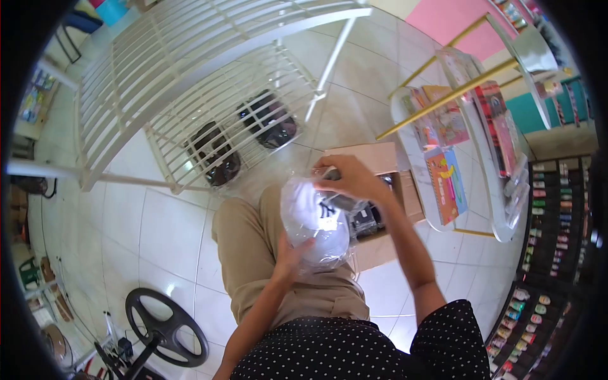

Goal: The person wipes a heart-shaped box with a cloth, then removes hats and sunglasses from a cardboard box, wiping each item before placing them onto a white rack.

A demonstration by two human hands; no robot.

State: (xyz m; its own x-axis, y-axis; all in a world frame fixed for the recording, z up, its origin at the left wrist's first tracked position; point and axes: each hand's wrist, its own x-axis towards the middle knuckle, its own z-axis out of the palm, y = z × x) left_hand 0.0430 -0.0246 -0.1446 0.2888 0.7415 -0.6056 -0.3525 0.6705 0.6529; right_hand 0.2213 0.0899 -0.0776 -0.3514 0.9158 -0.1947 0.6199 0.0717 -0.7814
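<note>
A white baseball cap [307, 212] with dark "NY" lettering lies in a clear plastic bag above my lap. My left hand [292, 254] grips its lower left side, the thumb over the front. On the bagged cap, below the letters, is a small white label [327, 223]. In my right hand [351, 179] is a dark grey handheld tool [345, 202], partly covered by the fingers and held right against the upper right of the cap. Beside my knee, an open cardboard box [365, 158] holds dark items in plastic [365, 221].
A white wire rack [183, 82] stands ahead, with bagged black caps [269, 120] on its lower shelf. To the right is a gold-framed shelf unit [405, 120] with books and packets. A black wheel on a stem [168, 326] sits at lower left.
</note>
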